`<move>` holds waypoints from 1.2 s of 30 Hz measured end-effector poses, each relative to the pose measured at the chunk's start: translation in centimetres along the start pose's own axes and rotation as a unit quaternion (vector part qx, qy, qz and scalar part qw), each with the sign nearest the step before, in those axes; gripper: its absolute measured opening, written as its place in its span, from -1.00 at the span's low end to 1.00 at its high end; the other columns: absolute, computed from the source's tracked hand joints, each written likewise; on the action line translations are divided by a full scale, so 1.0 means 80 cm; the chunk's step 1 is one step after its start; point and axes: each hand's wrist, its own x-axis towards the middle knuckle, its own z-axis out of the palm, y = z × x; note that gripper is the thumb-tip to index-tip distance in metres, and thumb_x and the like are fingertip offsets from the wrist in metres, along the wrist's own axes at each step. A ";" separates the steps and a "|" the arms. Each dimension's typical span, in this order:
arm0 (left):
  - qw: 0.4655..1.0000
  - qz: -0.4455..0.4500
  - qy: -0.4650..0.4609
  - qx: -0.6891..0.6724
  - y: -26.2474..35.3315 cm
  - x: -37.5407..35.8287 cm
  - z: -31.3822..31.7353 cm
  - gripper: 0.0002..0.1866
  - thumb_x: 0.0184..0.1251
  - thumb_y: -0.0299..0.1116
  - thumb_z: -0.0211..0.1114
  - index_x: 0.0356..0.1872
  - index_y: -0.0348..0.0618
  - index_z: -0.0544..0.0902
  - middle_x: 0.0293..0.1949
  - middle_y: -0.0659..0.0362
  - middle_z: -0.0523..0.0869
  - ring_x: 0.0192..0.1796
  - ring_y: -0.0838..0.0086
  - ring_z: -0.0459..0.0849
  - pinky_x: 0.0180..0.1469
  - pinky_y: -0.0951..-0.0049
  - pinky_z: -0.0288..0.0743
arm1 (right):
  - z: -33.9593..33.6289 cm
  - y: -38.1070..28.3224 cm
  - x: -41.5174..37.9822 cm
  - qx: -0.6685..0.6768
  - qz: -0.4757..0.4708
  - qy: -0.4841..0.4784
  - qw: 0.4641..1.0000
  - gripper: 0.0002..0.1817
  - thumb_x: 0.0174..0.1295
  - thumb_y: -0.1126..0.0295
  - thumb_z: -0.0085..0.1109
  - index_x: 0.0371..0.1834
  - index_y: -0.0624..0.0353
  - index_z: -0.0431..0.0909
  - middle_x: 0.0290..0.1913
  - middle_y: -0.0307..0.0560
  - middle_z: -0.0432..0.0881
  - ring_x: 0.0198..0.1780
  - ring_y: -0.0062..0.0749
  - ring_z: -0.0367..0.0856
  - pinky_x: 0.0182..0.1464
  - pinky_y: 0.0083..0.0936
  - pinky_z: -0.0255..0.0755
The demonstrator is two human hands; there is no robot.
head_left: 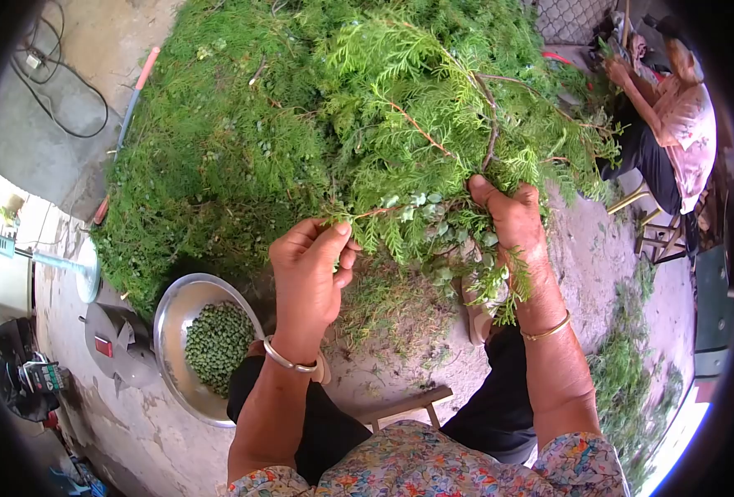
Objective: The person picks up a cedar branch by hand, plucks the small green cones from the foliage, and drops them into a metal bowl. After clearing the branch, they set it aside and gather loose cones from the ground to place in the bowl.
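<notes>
My right hand (512, 217) is wrapped round the brown stem of a leafy evergreen branch (489, 124), held up over my lap. Pale green cones (423, 207) cluster on its lower twigs, between my two hands. My left hand (310, 261) pinches the tip of a thin side twig (375, 213) of that branch between thumb and fingers. Beside my left forearm stands a metal basin (168, 319), partly filled with small green cones (219, 346).
A large heap of cut evergreen branches (209, 141) lies in front of me. Another person (673, 116) sits on a stool at the right, holding greenery. At the left are a fan (88, 269), a black cable (48, 108) and a round stand with a red item (103, 345).
</notes>
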 end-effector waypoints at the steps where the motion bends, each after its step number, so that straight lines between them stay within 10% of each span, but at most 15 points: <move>1: 0.986 0.066 0.032 0.148 -0.002 0.001 0.002 -0.93 0.20 -0.50 0.22 -0.35 -0.28 0.57 -0.51 0.12 0.59 -0.58 0.63 0.44 -0.66 0.66 0.22 | 0.000 0.000 0.001 0.004 -0.002 -0.010 1.000 -0.93 0.09 0.49 0.25 -0.42 0.28 0.63 -0.48 -0.24 0.64 -0.50 -0.63 0.46 -0.41 -0.56 0.34; 3: 0.945 0.131 0.064 0.292 -0.007 0.003 0.003 -0.94 0.19 -0.53 0.24 -0.35 -0.30 0.56 -0.53 0.16 0.59 -0.57 0.67 0.44 -0.64 0.67 0.24 | 0.002 -0.001 -0.002 0.011 0.000 -0.012 1.000 -0.93 0.09 0.49 0.25 -0.42 0.27 0.63 -0.47 -0.24 0.64 -0.49 -0.63 0.46 -0.41 -0.56 0.35; 5: 0.794 0.377 0.077 0.471 -0.018 0.009 -0.004 -0.94 0.19 -0.56 0.23 -0.35 -0.33 0.55 -0.56 0.21 0.59 -0.55 0.75 0.42 -0.59 0.67 0.27 | 0.005 -0.004 -0.005 0.017 0.002 -0.015 1.000 -0.93 0.09 0.50 0.25 -0.42 0.27 0.63 -0.47 -0.25 0.64 -0.49 -0.63 0.47 -0.40 -0.55 0.36; 10: 0.719 0.468 0.141 0.494 -0.017 0.030 -0.014 -0.93 0.16 -0.58 0.23 -0.35 -0.33 0.51 -0.61 0.13 0.59 -0.66 0.60 0.46 -0.63 0.59 0.32 | 0.008 -0.001 -0.008 -0.031 -0.001 -0.018 0.999 -0.93 0.11 0.51 0.23 -0.40 0.31 0.63 -0.45 -0.19 0.65 -0.45 -0.60 0.51 -0.37 -0.57 0.39; 11: 0.719 0.467 0.142 0.494 -0.008 0.033 -0.019 -0.93 0.16 -0.58 0.23 -0.35 -0.33 0.51 -0.61 0.13 0.59 -0.66 0.60 0.46 -0.63 0.59 0.32 | 0.006 -0.001 -0.007 -0.032 -0.001 -0.019 0.999 -0.93 0.11 0.51 0.23 -0.40 0.31 0.63 -0.45 -0.19 0.65 -0.45 -0.60 0.51 -0.37 -0.57 0.39; 14: 0.965 0.190 0.153 0.097 0.032 0.033 -0.027 -0.93 0.21 -0.52 0.20 -0.36 -0.33 0.57 -0.50 0.07 0.62 -0.57 0.61 0.50 -0.69 0.67 0.34 | 0.000 -0.008 -0.001 0.060 0.016 0.002 0.998 -0.91 0.12 0.50 0.22 -0.40 0.33 0.62 -0.45 -0.20 0.64 -0.46 -0.62 0.50 -0.39 -0.59 0.38; 17: 0.961 0.048 -0.105 -0.253 0.060 0.034 -0.060 -0.81 0.23 -0.52 0.10 -0.18 -0.42 0.52 -0.18 -0.18 0.56 -0.46 0.47 0.53 -0.68 0.65 0.42 | -0.004 0.005 0.003 0.016 -0.036 -0.030 0.999 -0.91 0.13 0.49 0.23 -0.40 0.30 0.63 -0.45 -0.23 0.64 -0.47 -0.65 0.48 -0.41 -0.60 0.36; 24: 0.990 0.101 -0.089 0.040 0.041 0.006 -0.020 -0.90 0.12 -0.58 0.22 -0.33 -0.34 0.64 -0.42 0.08 0.64 -0.59 0.63 0.44 -0.68 0.70 0.22 | 0.004 0.004 -0.010 -0.101 -0.031 -0.066 0.992 -0.79 0.13 0.38 0.25 -0.56 0.30 0.58 -0.65 -0.36 0.49 -0.58 -0.70 0.31 -0.54 -0.57 0.23; 27: 0.900 0.235 -0.065 0.362 0.018 -0.002 0.001 -0.86 0.04 -0.64 0.31 -0.33 -0.35 0.65 -0.45 0.17 0.65 -0.55 0.62 0.49 -0.57 0.64 0.34 | 0.002 0.020 -0.007 -0.175 -0.041 -0.096 0.979 -0.70 0.11 0.33 0.26 -0.65 0.32 0.51 -0.71 -0.38 0.37 -0.62 -0.68 0.21 -0.60 -0.50 0.14; 32: 0.801 0.321 -0.099 0.496 -0.011 0.000 0.006 -0.81 0.00 -0.58 0.39 -0.31 -0.33 0.64 -0.53 0.14 0.61 -0.50 0.57 0.55 -0.46 0.57 0.40 | 0.024 0.017 -0.021 -0.186 -0.069 -0.126 0.972 -0.69 0.13 0.33 0.23 -0.61 0.37 0.51 -0.73 -0.32 0.38 -0.62 -0.66 0.23 -0.59 -0.46 0.18; 36: 0.830 0.253 -0.104 0.486 -0.012 -0.001 0.003 -0.86 0.00 -0.57 0.38 -0.40 -0.34 0.60 -0.51 0.14 0.63 -0.51 0.58 0.55 -0.44 0.54 0.41 | 0.029 -0.013 -0.033 -0.283 -0.009 -0.146 0.948 -0.73 0.14 0.34 0.21 -0.45 0.41 0.54 -0.65 -0.20 0.49 -0.52 -0.62 0.33 -0.47 -0.43 0.32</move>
